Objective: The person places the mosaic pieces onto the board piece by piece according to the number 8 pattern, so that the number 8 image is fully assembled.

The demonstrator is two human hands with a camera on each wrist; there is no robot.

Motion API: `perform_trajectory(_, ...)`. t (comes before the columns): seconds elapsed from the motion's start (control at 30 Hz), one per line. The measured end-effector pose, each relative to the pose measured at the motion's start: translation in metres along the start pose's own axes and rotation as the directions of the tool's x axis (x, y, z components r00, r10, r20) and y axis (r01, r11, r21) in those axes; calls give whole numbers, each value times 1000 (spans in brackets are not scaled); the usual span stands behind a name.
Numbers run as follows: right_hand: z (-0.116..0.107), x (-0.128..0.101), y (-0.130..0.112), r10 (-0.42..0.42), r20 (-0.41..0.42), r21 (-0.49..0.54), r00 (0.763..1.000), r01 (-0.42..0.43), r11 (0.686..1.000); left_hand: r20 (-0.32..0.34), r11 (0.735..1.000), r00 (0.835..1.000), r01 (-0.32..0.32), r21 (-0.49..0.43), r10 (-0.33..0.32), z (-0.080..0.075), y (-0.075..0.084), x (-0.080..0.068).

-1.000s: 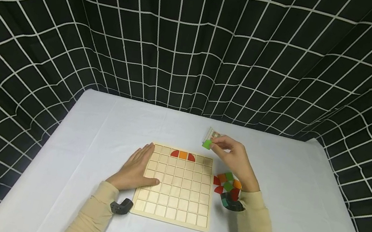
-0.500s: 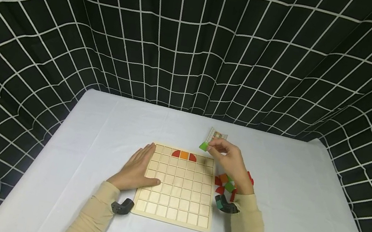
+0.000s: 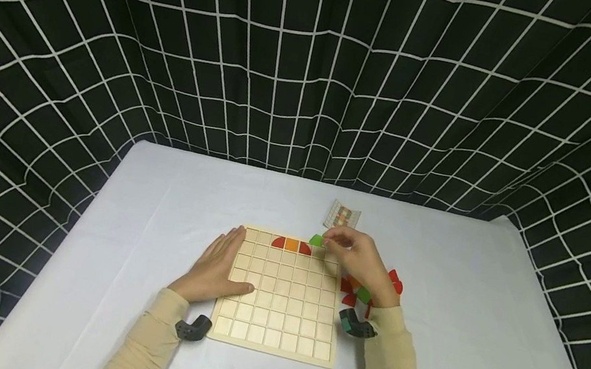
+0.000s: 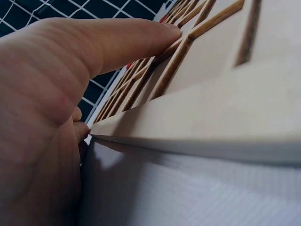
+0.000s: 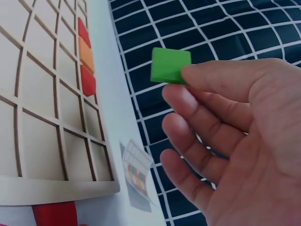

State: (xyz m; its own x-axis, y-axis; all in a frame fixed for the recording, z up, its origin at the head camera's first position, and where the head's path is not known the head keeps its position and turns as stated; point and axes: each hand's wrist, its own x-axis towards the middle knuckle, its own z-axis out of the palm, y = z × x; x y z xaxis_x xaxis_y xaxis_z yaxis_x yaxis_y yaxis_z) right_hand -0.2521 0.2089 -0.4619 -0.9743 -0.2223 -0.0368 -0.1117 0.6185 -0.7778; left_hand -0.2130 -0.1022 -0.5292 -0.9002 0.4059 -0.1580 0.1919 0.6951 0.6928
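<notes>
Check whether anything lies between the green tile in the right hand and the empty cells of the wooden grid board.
Nothing visible does. The right hand pinches the green tile above the wooden grid board's top row, whose cells right of the red and orange pieces lie bare.

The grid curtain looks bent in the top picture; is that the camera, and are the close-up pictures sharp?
Head view: the curtain's white lines bow outward, a wide-lens distortion; light is even, shadows faint. Left wrist view: the left hand fills the frame, soft and blurred, against the wooden grid board. Right wrist view: the green square tile pinched by the right hand is fairly sharp; the pattern card is blurry.
</notes>
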Motion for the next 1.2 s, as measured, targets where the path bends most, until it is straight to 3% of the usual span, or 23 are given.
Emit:
perform_trajectory(0.3, 11, 2, 0, 42, 77, -2, 996, -42, 999, -6, 1000, 1000, 0, -2, 0, 0, 1, 0)
perform_trajectory(0.57, 22, 3, 2, 2, 121, -90, 993, 9, 996, -8, 1000, 1000, -3, 8, 3, 1, 0, 1)
perform_trajectory(1.2, 34, 5, 8, -8, 130, -188, 992, 33, 982, 0, 1000, 1000, 3, -5, -3, -1, 1, 1)
